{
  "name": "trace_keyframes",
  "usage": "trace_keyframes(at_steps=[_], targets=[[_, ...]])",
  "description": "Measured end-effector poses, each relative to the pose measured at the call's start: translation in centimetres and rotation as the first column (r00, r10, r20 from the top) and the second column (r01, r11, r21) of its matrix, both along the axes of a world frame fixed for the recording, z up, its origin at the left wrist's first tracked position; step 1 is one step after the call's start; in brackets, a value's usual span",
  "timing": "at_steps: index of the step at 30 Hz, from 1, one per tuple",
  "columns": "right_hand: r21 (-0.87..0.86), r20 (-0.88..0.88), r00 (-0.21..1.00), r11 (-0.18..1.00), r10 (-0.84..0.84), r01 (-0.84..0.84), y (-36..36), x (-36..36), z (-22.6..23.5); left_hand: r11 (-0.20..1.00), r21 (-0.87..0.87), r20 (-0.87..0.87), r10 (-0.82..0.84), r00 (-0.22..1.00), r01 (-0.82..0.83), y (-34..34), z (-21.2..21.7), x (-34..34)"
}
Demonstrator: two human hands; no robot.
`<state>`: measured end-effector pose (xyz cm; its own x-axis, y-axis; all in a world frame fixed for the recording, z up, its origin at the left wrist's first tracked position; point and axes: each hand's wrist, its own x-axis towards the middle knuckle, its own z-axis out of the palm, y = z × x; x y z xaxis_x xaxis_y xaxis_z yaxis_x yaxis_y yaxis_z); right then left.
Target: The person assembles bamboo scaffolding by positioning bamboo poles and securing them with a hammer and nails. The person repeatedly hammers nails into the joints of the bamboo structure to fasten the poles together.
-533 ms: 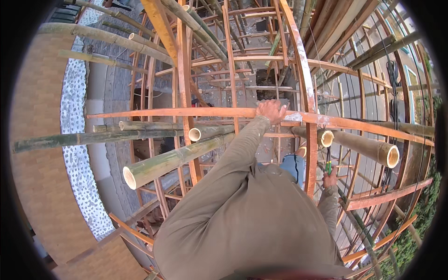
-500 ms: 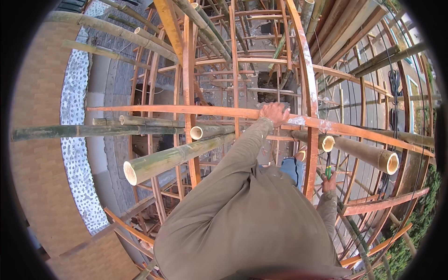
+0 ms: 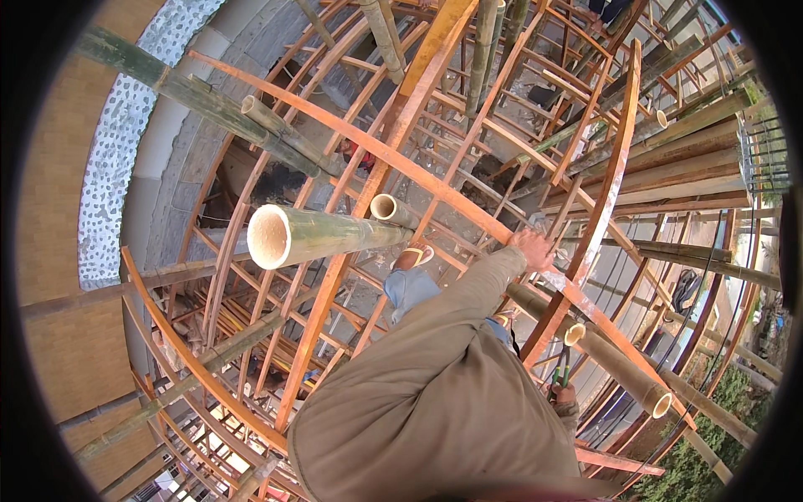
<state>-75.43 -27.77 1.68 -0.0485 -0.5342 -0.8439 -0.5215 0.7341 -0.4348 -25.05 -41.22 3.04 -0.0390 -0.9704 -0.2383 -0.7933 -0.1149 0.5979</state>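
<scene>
My left hand (image 3: 532, 248) is wrapped over a long reddish wooden beam (image 3: 401, 163) that runs slantwise across the scaffold. Close by, an upright-looking timber (image 3: 604, 209) with whitish smears crosses this beam. Lower and to the right, my right hand (image 3: 565, 392) grips pliers (image 3: 563, 361) with green handles, their dark jaws pointing up toward the cut end of a bamboo pole (image 3: 575, 335). A thicker bamboo pole (image 3: 623, 368) lies just right of the pliers. My brown sleeve covers the left arm, and the torso hides part of the right arm.
To the left, a large green bamboo pole (image 3: 335, 238) points its cut end toward me, with a thinner bamboo pole (image 3: 393, 209) behind it. One sandalled foot (image 3: 412, 256) shows among the timbers. Far below lies rubble-strewn ground (image 3: 493, 188). Dark cables (image 3: 694, 309) hang at right.
The whole view has swung round, so the beam now slants down to the right and a foot shows. My left hand stays on the beam; my right still holds the pliers.
</scene>
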Motion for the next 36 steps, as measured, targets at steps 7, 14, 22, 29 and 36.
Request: trace_keyframes(at_steps=[7,14,22,29,36], targets=[[0.054,-0.059,0.997,0.998,0.039,-0.036,-0.1,4.2,5.5,0.996,-0.084,-0.020,-0.004,1.000,0.002,0.4,0.1,0.1],[-0.102,-0.334,0.891,0.928,0.306,-0.357,3.1,5.9,9.5,0.984,-0.157,0.047,-0.081,0.996,0.087,0.1,-0.3,0.0],[-0.306,-0.507,0.753,0.729,0.420,-0.612,6.1,9.1,14.3,0.977,-0.158,0.077,-0.134,0.988,0.145,-0.3,-0.9,-0.1],[-0.598,-0.463,0.758,0.469,0.460,-0.650,3.1,13.0,12.7,0.989,-0.095,0.057,-0.109,0.992,0.114,-0.1,-0.5,-0.3],[-0.701,-0.285,0.831,0.486,0.478,-0.521,-4.1,22.5,11.7,0.871,-0.487,-0.177,-0.026,0.984,-0.065,1.7,1.2,1.3]])
